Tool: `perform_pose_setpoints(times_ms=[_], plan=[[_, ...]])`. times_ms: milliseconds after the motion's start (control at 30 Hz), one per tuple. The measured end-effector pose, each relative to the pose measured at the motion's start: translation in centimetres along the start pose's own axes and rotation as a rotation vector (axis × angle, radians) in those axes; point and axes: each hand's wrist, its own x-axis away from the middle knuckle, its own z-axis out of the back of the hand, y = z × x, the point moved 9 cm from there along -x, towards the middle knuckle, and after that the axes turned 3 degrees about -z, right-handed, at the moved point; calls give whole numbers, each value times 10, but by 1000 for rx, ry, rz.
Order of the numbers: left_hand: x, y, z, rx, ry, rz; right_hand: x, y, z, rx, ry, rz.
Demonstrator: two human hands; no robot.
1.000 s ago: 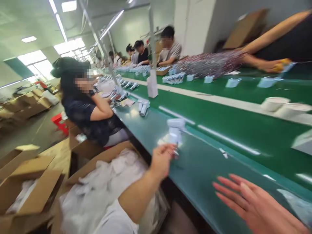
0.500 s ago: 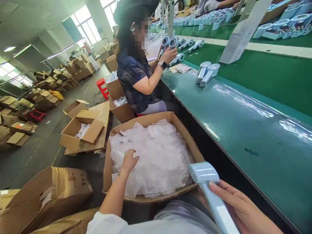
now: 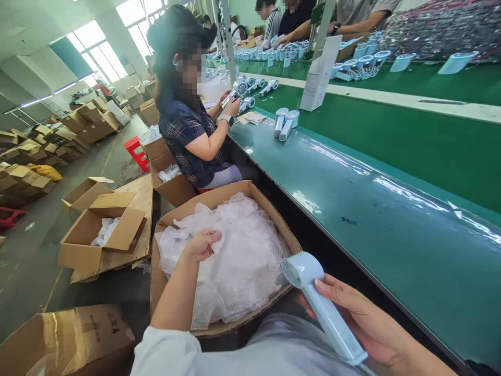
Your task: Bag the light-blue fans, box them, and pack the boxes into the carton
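My right hand [image 3: 352, 308] is wrapped round the handle of a light-blue handheld fan [image 3: 331, 318]. Its round grilled head tips up to the left, above my lap. In front of me a wide cardboard box [image 3: 158, 292] is heaped with translucent white plastic bags [image 3: 250, 261], some with a bubbled surface. Over the left part of that heap, my left hand [image 3: 203, 244] has thumb and fingers closed on the edge of a plastic bag [image 3: 218, 244]. The rest of that bag blends into the pile.
A green-topped workbench [image 3: 336, 183] runs along my right, with two light-blue fans [image 3: 287, 124] standing on it. A co-worker [image 3: 191, 115] sits ahead, handling a fan. Open cartons [image 3: 104, 230] stand on the floor at left. A white upright carton [image 3: 319, 78] stands farther back.
My left hand has gone from spread fingers above the bags to a pinch on one. The fan in my right hand has turned, so its grille shows. The view has swung right.
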Motion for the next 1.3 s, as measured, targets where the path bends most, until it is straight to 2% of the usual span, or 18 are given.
perform_pose_setpoints(times_ms=[100, 167, 233, 300, 367, 533, 633, 767, 933, 1067, 1167, 1233, 1300], plan=[[-29, -12, 15, -153, 46, 85, -1, 5, 3, 4, 10, -12], [-40, -20, 37, -289, 122, 138, 1, 7, 10, 5, 41, -21], [-43, -22, 61, -436, 236, 159, 4, 8, 20, -2, 87, -23], [-35, -20, 74, -566, 333, 143, 6, 10, 28, -19, 124, -35], [-23, -24, 68, -666, 344, 125, 5, 13, 31, -35, 132, -52], [10, -71, 21, -821, 119, 216, -5, 19, 20, 0, 60, -81], [19, -91, 20, -892, 103, 253, -10, 21, 9, 31, -17, -100], [15, -100, 26, -943, 41, 282, -13, 26, -12, 96, -155, -146], [12, -90, 17, -1002, -17, 255, -17, 35, -46, 160, -384, -181], [17, -84, 12, -1000, -27, 222, -21, 50, -58, 223, -506, -223], [22, -75, 12, -954, -8, 207, -22, 58, -56, 247, -516, -254], [27, -57, 6, -908, 43, 155, -23, 57, -54, 274, -481, -245], [35, -30, -9, -859, 99, 81, -25, 52, -56, 291, -426, -211]])
